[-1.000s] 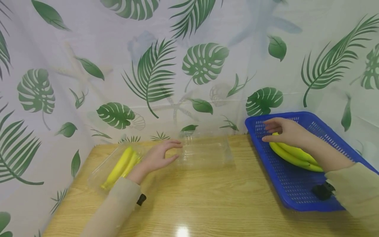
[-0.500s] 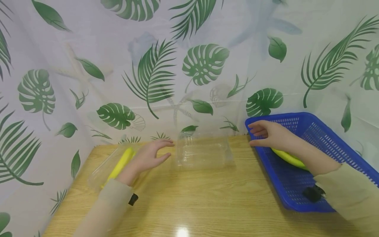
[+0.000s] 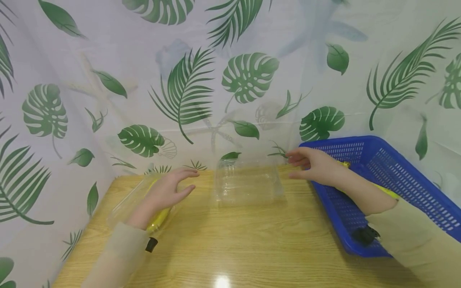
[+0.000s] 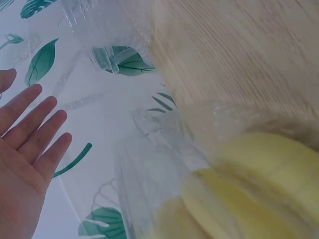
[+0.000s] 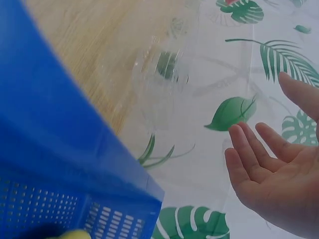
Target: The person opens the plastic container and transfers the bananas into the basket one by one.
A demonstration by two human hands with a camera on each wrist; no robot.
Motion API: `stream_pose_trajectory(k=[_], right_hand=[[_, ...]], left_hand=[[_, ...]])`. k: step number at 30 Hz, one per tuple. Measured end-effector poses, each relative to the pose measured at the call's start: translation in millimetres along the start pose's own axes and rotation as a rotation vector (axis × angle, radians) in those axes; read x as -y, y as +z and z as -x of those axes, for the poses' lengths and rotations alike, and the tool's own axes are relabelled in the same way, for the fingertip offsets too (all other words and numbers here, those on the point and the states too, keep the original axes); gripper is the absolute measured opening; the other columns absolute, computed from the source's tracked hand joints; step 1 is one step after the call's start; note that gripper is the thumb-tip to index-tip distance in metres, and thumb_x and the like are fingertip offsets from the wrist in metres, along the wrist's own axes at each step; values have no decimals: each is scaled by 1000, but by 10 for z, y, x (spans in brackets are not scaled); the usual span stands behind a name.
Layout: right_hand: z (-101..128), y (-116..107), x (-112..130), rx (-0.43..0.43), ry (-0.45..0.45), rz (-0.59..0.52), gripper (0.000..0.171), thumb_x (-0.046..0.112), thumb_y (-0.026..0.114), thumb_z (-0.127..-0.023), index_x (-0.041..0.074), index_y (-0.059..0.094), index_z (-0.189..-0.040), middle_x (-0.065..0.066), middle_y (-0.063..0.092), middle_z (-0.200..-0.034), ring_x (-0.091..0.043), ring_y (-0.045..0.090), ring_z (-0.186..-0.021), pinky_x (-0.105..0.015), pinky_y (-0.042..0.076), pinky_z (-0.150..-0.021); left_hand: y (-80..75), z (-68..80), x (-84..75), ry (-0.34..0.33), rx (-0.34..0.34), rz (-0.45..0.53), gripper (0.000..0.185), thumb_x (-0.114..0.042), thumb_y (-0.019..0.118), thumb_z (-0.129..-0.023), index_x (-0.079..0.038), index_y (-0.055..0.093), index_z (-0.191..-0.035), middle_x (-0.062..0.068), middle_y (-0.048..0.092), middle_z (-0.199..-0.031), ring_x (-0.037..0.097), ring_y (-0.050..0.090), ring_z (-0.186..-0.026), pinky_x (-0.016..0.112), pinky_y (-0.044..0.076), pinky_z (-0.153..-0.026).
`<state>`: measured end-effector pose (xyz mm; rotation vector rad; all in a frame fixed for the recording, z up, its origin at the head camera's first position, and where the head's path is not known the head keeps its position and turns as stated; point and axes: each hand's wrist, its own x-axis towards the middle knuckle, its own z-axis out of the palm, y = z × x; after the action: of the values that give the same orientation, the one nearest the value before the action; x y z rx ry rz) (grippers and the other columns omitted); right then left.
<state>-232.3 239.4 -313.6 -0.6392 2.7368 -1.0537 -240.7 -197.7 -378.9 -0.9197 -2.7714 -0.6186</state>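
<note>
My left hand (image 3: 166, 193) hovers over a clear plastic box (image 3: 124, 204) holding yellow bananas (image 3: 159, 219), with relaxed fingers around nothing. In the left wrist view the bananas (image 4: 244, 194) lie beside that hand, apart from its spread fingers (image 4: 32, 132). My right hand (image 3: 317, 166) hangs above the left rim of a blue perforated basket (image 3: 329, 216), fingers loosely bent and holding nothing. Behind my right forearm, parts of bananas (image 3: 387, 191) show inside the basket. Between my hands, a second clear plastic box (image 3: 248, 186) sits on the table with nothing visible in it.
The wood-grain table (image 3: 230, 248) ends at the back against a white leaf-patterned cloth (image 3: 209, 80), which also runs down the left side. The basket's raised walls stand near the cloth on the right.
Both hands have moved left, without holding anything. The right hand has gone from over the basket's bananas to its left rim; the left hand now covers more of the box with bananas.
</note>
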Motion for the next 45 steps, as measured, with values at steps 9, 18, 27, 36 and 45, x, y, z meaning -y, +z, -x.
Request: stream_pose_trajectory(k=[9, 18, 27, 36, 45], right_hand=[[-63, 130, 96, -2, -15, -28, 59, 17, 78, -97, -8, 54, -146, -29, 66, -136, -47, 64, -127, -62, 52, -112], [-164, 244, 173, 8, -58, -83, 58, 15, 78, -97, -8, 55, -145, -28, 68, -136, -45, 66, -127, -60, 53, -113], [-368, 370, 279, 22, -56, -142, 56, 12, 77, -96, -7, 56, -144, -26, 68, -133, -44, 66, -127, -59, 53, -113], [-595, 497, 340, 32, -29, -155, 57, 10, 77, -95, -8, 56, -145, -27, 68, -134, -43, 66, -127, -54, 56, -112], [-745, 650, 368, 52, -44, -176, 55, 9, 78, -95, -11, 57, -142, -30, 68, -132, -44, 67, -124, -53, 57, -111]], left_hand=[[-129, 161, 104, -29, -39, -7, 35, -14, 69, -101, -2, 70, -134, 19, 67, -145, 43, 61, -137, 60, 48, -119], [-260, 325, 139, -127, -53, -9, 35, -14, 68, -103, -5, 69, -136, 18, 65, -148, 44, 55, -142, 64, 43, -122], [-373, 475, 218, -174, -100, 7, 34, -14, 67, -103, -5, 69, -136, 19, 64, -148, 48, 50, -146, 67, 39, -123], [-499, 669, 322, -146, -188, -23, 33, -9, 69, -100, -4, 71, -132, 20, 67, -143, 46, 61, -134, 66, 48, -113], [-582, 846, 359, -196, -235, -21, 32, -11, 70, -100, -4, 71, -131, 22, 67, -142, 48, 59, -134, 70, 45, -112]])
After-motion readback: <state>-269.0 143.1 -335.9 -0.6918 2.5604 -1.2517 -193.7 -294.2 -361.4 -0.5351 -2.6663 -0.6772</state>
